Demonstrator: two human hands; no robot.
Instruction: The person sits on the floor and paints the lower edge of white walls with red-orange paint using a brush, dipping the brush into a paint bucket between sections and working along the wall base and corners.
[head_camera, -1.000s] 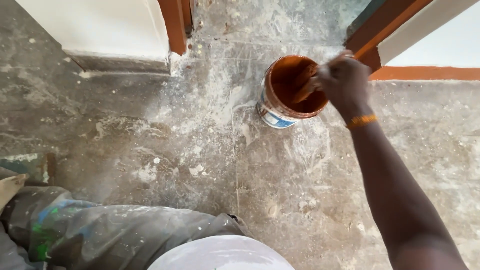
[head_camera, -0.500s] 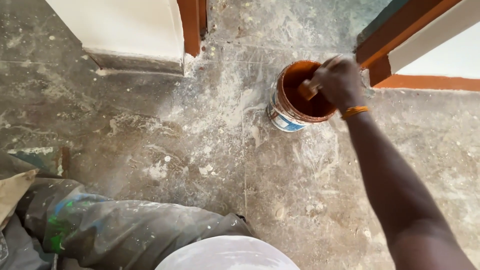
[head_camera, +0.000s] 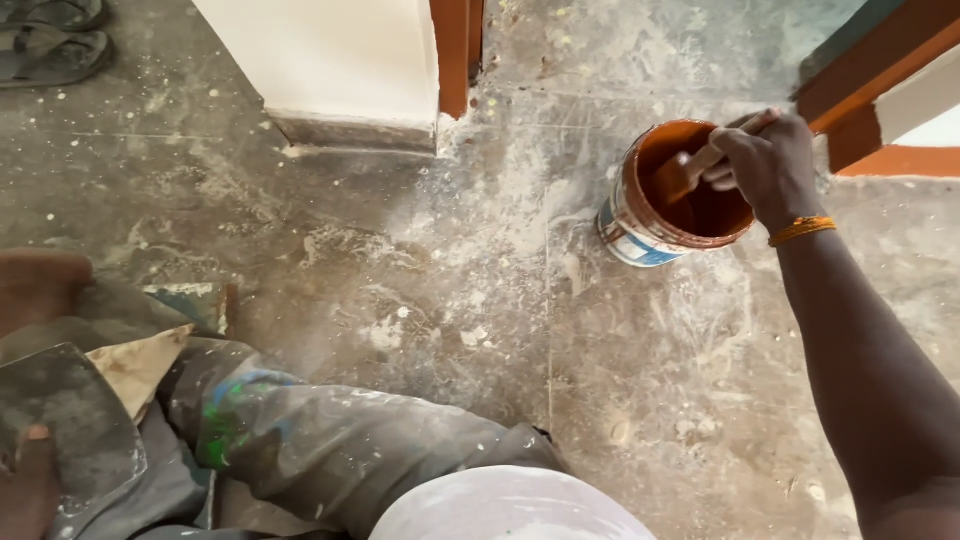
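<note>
- The right hand (head_camera: 765, 165) is closed around the handle of a paintbrush (head_camera: 700, 165), held over the mouth of a paint can (head_camera: 640, 225).
- The brush is tilted, its bristle end dipped low inside the can, where brown paint is seen; the handle end sticks out past the knuckles toward the upper right.
- An orange bracelet (head_camera: 800, 231) is worn on the right wrist, just beside the can's rim.
- The paint can stands upright on the floor (head_camera: 420, 260), its inside coated brown and its outer wall white and blue.
- The can is placed near a brown-painted door frame (head_camera: 870, 85) at the upper right, and well apart from the white wall corner (head_camera: 330, 60) with its brown edge strip (head_camera: 455, 50) at the top centre.
- The floor is grey and heavily smeared with white dust and splashes.
- The left hand is not seen in the picture.
- A paint-stained trouser leg (head_camera: 330, 440) is bent across the lower left, and a white rounded object (head_camera: 510, 510) lies at the bottom edge.
- A pair of dark sandals (head_camera: 50, 45) lies on the floor at the upper left.
</note>
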